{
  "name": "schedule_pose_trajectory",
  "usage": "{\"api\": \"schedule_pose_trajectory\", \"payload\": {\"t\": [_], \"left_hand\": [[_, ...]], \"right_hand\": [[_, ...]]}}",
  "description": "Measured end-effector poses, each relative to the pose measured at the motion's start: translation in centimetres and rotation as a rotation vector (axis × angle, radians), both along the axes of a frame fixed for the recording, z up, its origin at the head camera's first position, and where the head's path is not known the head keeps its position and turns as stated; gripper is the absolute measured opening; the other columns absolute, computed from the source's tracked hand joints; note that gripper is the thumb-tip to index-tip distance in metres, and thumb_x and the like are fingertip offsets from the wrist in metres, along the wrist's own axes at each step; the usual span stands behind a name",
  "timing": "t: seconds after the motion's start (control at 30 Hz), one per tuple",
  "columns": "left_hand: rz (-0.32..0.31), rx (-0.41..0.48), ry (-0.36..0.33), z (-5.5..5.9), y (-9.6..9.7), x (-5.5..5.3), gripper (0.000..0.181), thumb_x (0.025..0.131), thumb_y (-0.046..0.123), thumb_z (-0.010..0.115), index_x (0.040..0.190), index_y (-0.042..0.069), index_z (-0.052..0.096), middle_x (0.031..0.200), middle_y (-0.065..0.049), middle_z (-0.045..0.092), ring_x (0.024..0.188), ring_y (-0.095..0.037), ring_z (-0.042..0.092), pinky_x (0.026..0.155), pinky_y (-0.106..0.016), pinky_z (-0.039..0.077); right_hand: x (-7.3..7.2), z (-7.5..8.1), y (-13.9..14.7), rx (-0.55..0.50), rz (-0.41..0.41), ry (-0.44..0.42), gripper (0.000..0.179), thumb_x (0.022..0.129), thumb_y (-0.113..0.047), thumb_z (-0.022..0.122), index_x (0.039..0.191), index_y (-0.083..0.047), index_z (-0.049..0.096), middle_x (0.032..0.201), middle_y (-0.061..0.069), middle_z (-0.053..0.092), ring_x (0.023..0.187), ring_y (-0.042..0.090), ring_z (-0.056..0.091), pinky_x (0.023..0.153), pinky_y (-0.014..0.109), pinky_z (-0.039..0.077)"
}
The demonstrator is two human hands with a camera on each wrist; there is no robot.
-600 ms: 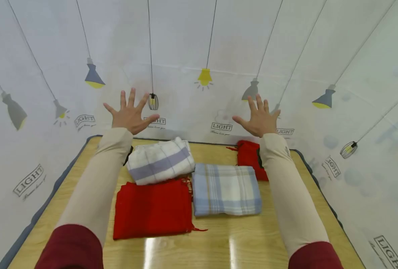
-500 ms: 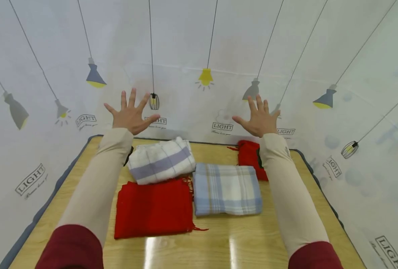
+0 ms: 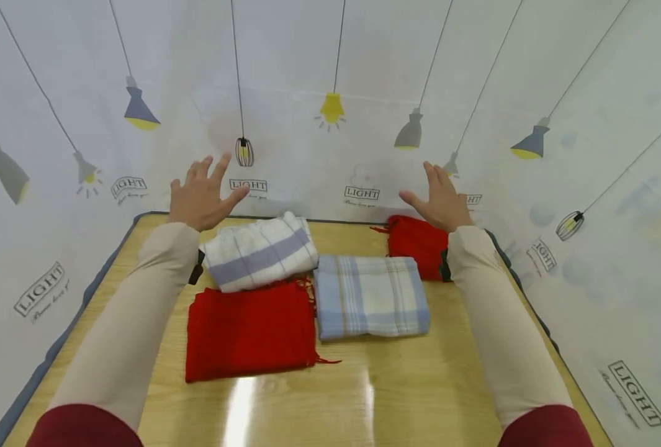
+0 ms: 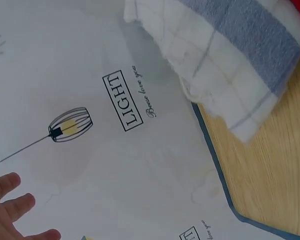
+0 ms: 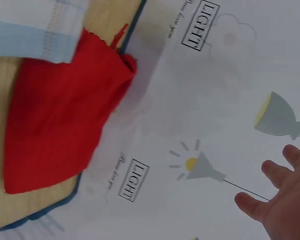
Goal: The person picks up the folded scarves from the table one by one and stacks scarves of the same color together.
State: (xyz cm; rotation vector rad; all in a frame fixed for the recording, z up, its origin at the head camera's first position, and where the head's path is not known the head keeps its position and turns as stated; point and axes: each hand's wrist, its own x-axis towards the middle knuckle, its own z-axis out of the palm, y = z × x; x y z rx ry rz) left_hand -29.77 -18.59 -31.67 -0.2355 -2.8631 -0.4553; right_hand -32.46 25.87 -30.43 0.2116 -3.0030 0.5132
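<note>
My left hand (image 3: 198, 198) is raised with fingers spread, above and beyond a folded white cloth with a purple-blue stripe (image 3: 260, 251); it holds nothing. My right hand (image 3: 442, 198) is likewise raised, thumb apart from the fingers, over a folded red fringed scarf (image 3: 414, 245) at the back right. In front of the striped cloth lies a larger folded red scarf (image 3: 252, 332) with fringe at its right side. A folded blue and white plaid scarf (image 3: 372, 297) sits to the right of it. In the right wrist view only some fingers (image 5: 277, 175) show at the edge.
The scarves lie on a wooden table (image 3: 285, 410) with light glare near the front. A white curtain (image 3: 285, 56) printed with lamps and "LIGHT" labels encloses its back and sides. Dark blue edging (image 3: 76, 320) runs along the table's border.
Both hands have turned and their fingers are less fanned out; the arms have spread slightly apart. The head view has shifted, so the scarves appear a little higher. The scarves themselves lie as before.
</note>
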Motion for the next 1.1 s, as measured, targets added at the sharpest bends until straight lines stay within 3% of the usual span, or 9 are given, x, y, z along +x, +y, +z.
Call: {"api": "schedule_pose_trajectory", "payload": {"t": [0.1,0.2,0.47,0.7,0.83,0.9,1.1], "left_hand": [[0.007,0.016,0.005,-1.0,1.2,0.5,0.08,0.091,0.068,0.032,0.154,0.021,0.015,0.149,-0.025,0.029,0.132,-0.047,0.032,0.094,-0.07,0.031],[-0.007,0.037,0.003,-1.9,2.3,0.8,0.077,0.093,0.064,0.035,0.153,0.017,0.019,0.144,-0.026,0.035,0.125,-0.048,0.04,0.089,-0.066,0.038],[-0.106,0.108,-0.021,-4.7,6.1,2.3,0.075,0.095,0.055,0.043,0.149,0.006,0.024,0.138,-0.029,0.041,0.118,-0.047,0.047,0.09,-0.061,0.042],[-0.218,0.151,-0.08,-8.2,10.1,3.3,0.064,0.099,0.044,0.042,0.145,0.002,0.03,0.135,-0.027,0.044,0.116,-0.044,0.049,0.088,-0.057,0.046],[-0.282,0.298,-0.15,-10.1,12.9,4.2,0.057,0.099,0.032,0.045,0.141,-0.003,0.032,0.131,-0.029,0.043,0.119,-0.043,0.047,0.097,-0.052,0.042],[-0.293,0.368,-0.218,-11.0,14.2,4.8,0.055,0.099,0.029,0.046,0.141,-0.004,0.032,0.131,-0.029,0.043,0.12,-0.042,0.047,0.1,-0.051,0.04],[-0.22,0.487,-0.498,-13.9,16.7,6.5,0.065,0.1,0.031,0.044,0.148,-0.005,0.02,0.148,-0.03,0.029,0.137,-0.044,0.031,0.109,-0.053,0.03]], "right_hand": [[0.7,-1.1,0.8,-0.027,0.001,-0.007,0.092,0.089,-0.068,0.038,0.154,-0.015,0.0,0.159,0.019,0.007,0.139,0.045,0.023,0.101,0.071,0.024],[1.4,-2.6,1.2,-0.098,0.001,-0.025,0.09,0.09,-0.066,0.038,0.154,-0.015,0.002,0.159,0.019,0.008,0.14,0.044,0.022,0.104,0.07,0.021],[3.5,-6.3,1.9,-0.264,0.014,-0.087,0.083,0.095,-0.057,0.038,0.154,-0.011,0.002,0.159,0.019,0.005,0.142,0.043,0.016,0.111,0.063,0.017],[5.6,-10.7,2.7,-0.264,-0.023,-0.082,0.082,0.093,-0.06,0.04,0.15,-0.006,0.018,0.155,0.021,0.014,0.138,0.042,0.025,0.105,0.066,0.026],[6.6,-13.0,3.3,-0.269,-0.044,-0.092,0.082,0.094,-0.059,0.042,0.148,-0.002,0.021,0.154,0.025,0.015,0.136,0.045,0.029,0.105,0.065,0.028],[7.0,-14.0,3.3,-0.285,-0.046,-0.108,0.081,0.094,-0.056,0.045,0.148,0.0,0.021,0.153,0.026,0.015,0.135,0.045,0.029,0.106,0.063,0.027],[7.4,-16.9,2.4,-0.344,-0.108,-0.185,0.083,0.092,-0.053,0.051,0.148,0.0,0.02,0.153,0.026,0.015,0.136,0.043,0.028,0.109,0.06,0.026]]}}
